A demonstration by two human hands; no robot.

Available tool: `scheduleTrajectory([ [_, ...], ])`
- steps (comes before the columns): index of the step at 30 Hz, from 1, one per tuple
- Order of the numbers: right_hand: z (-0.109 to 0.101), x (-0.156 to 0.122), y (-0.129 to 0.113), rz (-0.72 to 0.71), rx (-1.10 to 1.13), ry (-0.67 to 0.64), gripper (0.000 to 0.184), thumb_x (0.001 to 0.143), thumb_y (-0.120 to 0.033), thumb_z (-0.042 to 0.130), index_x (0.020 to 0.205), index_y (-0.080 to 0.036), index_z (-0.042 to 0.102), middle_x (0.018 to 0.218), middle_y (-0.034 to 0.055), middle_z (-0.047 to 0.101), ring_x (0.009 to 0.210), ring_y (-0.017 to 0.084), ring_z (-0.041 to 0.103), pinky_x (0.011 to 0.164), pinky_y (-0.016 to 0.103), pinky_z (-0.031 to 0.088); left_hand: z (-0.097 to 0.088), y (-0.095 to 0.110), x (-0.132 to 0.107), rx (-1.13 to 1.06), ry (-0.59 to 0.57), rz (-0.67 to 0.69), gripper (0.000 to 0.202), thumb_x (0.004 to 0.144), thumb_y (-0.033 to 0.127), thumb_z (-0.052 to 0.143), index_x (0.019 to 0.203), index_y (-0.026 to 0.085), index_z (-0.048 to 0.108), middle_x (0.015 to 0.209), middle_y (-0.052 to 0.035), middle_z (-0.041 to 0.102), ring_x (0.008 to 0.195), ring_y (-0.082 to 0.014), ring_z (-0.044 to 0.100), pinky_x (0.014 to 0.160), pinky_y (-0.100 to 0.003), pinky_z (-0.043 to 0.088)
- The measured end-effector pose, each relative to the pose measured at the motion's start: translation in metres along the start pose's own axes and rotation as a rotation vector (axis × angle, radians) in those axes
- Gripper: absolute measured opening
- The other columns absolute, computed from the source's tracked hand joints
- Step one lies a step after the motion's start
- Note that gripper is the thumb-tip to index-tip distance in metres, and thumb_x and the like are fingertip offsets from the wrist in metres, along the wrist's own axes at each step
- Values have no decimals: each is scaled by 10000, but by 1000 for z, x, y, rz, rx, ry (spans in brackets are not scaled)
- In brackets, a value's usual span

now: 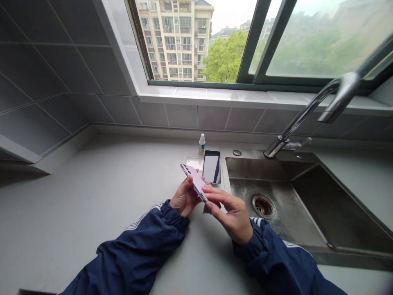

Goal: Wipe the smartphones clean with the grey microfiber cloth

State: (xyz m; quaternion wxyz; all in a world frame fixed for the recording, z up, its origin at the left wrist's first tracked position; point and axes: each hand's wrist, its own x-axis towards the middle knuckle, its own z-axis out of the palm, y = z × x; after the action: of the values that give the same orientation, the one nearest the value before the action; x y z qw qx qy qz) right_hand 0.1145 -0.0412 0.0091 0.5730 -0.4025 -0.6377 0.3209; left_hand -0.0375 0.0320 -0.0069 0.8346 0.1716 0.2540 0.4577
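Note:
A pale pink phone is held tilted on edge above the grey counter, its back with camera lenses facing left. My left hand grips it from below, fingers wrapped round it. My right hand pinches its lower end with thumb and fingers. Just behind it a second phone lies flat on the counter, dark screen up. A clear flat sheet or case lies to the left of that phone. A small white bottle with a blue and yellow label stands upright behind them, near the wall.
A steel sink with a round drain sits to the right, close to my right hand. Its chrome tap arches over it. Grey tiled walls and a window sill bound the counter at the back and left.

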Motion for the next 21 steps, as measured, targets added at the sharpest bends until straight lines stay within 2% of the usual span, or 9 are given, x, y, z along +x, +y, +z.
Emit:
scheduleTrajectory([
  [11,1,0,4,18,41,14,236,884,-141,670,1076,-245,760,1207,69,735,1187,255,671,1102,485,499,2,2,-1,2,-6,-5,570,837,388,746,1319,194,511,1004,-72,707,941,-245,720,837,-386,596],
  [21,0,0,5,23,89,20,285,860,-96,681,1070,-266,772,1187,57,743,1165,260,681,1131,504,463,-2,1,2,-37,-36,-51,672,731,435,839,1279,194,533,975,-64,712,935,-240,718,838,-379,593],
])
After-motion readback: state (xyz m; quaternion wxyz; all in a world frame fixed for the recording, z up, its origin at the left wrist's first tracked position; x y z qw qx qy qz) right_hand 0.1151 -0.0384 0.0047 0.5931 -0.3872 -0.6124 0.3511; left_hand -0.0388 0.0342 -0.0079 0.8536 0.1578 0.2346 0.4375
